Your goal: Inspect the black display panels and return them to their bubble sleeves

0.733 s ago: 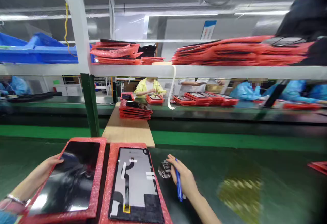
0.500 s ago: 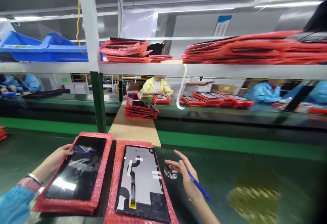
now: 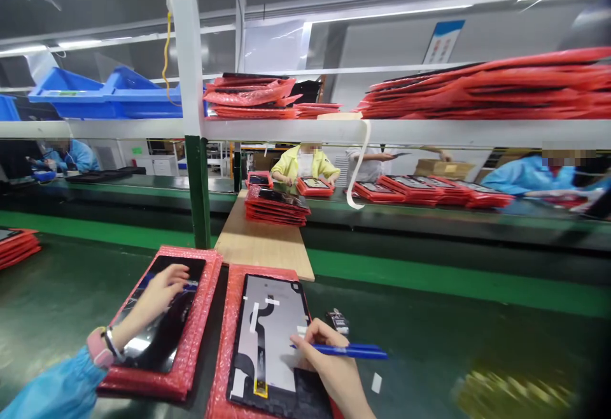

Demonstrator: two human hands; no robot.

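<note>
Two display panels lie side by side on red bubble-wrap pouches (image 3: 220, 336). Over the left one, a glossy black screen (image 3: 167, 342), my left hand (image 3: 160, 295) is open with fingers stretched toward its top right; I cannot tell whether it touches the glass. The right display panel (image 3: 281, 336) shows its silver-grey back, with white tape strips and a dark flex cable (image 3: 261, 355). My right hand (image 3: 334, 358) pinches a blue pen (image 3: 358, 351) above this panel's right side, the pen's tail pointing right.
A small black-and-silver object (image 3: 338, 321) and a white slip (image 3: 377, 383) lie right of the panels. A wooden board (image 3: 258, 241) bridges the benches and bears stacked red pouches (image 3: 277, 207). The shelf (image 3: 286, 128) overhead, its green post (image 3: 197, 190) and co-workers stand beyond.
My left hand has left the black screen's left edge and moved right, over its face. My right hand has come down and left over the grey-backed panel with the pen. The view has shifted left.
</note>
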